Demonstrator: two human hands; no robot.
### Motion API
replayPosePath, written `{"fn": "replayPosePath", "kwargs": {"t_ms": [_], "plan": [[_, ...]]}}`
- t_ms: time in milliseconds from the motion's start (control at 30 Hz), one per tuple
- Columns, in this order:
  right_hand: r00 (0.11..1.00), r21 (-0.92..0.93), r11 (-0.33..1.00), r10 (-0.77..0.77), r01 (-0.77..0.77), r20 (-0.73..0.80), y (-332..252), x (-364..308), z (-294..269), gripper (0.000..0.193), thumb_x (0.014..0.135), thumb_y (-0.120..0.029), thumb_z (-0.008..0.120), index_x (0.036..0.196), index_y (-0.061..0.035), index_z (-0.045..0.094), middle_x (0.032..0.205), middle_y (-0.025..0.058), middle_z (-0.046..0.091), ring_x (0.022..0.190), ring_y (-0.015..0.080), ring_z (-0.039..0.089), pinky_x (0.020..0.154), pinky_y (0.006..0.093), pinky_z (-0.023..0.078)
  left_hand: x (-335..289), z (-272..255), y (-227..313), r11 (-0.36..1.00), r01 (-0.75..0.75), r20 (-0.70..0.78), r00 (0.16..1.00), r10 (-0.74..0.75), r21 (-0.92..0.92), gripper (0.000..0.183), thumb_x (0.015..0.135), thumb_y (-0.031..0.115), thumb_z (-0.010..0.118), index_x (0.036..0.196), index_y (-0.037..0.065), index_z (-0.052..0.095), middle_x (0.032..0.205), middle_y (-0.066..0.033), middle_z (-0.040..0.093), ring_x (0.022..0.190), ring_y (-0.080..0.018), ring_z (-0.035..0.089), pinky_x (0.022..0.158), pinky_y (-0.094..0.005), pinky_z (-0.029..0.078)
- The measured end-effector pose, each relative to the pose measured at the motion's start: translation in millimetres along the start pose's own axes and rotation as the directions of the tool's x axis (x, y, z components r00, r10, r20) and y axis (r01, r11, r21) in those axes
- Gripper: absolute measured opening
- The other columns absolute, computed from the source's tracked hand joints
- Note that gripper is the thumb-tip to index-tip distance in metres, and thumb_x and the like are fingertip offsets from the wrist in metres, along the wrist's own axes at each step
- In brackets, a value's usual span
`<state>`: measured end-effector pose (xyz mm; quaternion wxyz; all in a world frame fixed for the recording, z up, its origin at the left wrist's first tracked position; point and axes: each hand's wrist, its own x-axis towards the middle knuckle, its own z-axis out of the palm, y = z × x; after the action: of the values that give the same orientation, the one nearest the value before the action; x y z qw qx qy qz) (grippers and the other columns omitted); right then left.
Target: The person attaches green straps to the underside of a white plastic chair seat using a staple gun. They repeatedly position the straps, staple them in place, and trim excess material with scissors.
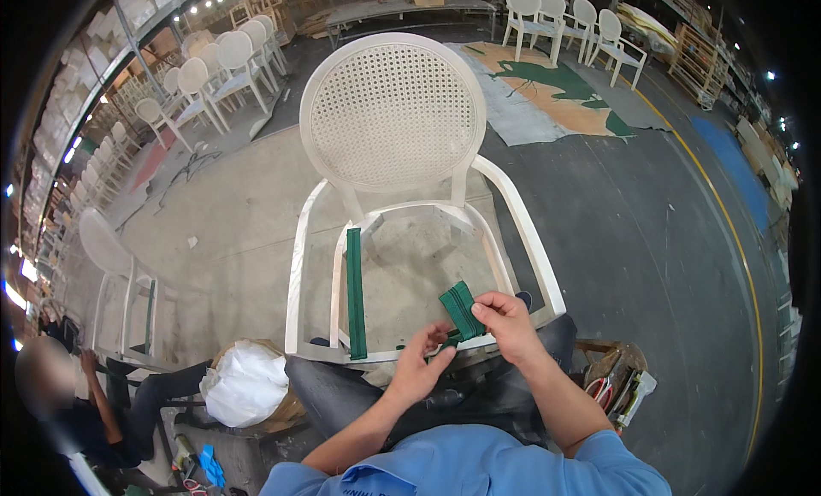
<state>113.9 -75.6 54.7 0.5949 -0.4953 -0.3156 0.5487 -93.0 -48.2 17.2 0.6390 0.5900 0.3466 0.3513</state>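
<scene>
A white armchair frame (295,265) with a round woven back (393,111) and an open seat stands before me, its front against my lap. One green webbing strap (355,295) runs from back to front along the left of the seat opening. Near the front rail, my right hand (510,327) pinches a loose green webbing strip (459,306) with dark stripes, its end turned up. Just left of it, my left hand (417,366) curls its fingers and thumb around the lower part of this strip. The fingers partly hide the strip there.
To my right sits a container of hand tools (617,385); to my left, a white plastic bag (246,383). A co-worker (128,402) sits at far left beside another chair frame (128,282). Several white chairs (231,64) and cardboard sheeting (539,85) lie beyond.
</scene>
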Motion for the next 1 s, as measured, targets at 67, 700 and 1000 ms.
{"fn": "replayPosePath", "kwargs": {"t_ms": [67, 700, 1000], "plan": [[0.998, -0.017, 0.999, -0.041, 0.04, -0.046, 16, -11, -3, 0.014, 0.099, -0.009, 0.069, 0.108, 0.0013, 0.072, 0.094, 0.0017, 0.072, 0.085, 0.0074, 0.063, 0.079, 0.0232, 0.05, 17, 11, 18, 0.958, 0.077, -0.014, 0.996, -0.084, -0.277, 0.021, 0.099, 0.009, 0.067, 0.117, -0.001, 0.067, 0.12, -0.009, 0.066, 0.109, -0.0128, 0.062, 0.096, -0.0286, 0.049], [0.852, -0.658, 0.598, -0.507, 0.458, 0.131, -28, -17, -6, 0.015, 0.091, -0.001, 0.07, 0.106, -0.0006, 0.071, 0.092, 0.0128, 0.072, 0.08, 0.0255, 0.071, 0.072, 0.0339, 0.054, 34, 34, 50, 0.995, -0.07, -0.085, 0.993, 0.076, 0.076, 0.014, 0.097, 0.004, 0.07, 0.111, 0.003, 0.07, 0.092, -0.0017, 0.07, 0.084, -0.0063, 0.062, 0.074, -0.0239, 0.049], [0.742, -0.73, 0.529, -0.669, 0.433, -0.045, -79, 14, -69, 0.02, 0.087, 0.0, 0.071, 0.107, -0.0004, 0.071, 0.089, 0.0087, 0.067, 0.076, 0.0193, 0.065, 0.075, 0.0302, 0.053, 106, 57, 38, 0.99, -0.062, -0.095, 0.993, 0.074, 0.123, 0.01, 0.093, 0.008, 0.073, 0.1, 0.001, 0.073, 0.09, -0.0031, 0.07, 0.084, -0.0105, 0.064, 0.079, -0.0265, 0.05]]}}
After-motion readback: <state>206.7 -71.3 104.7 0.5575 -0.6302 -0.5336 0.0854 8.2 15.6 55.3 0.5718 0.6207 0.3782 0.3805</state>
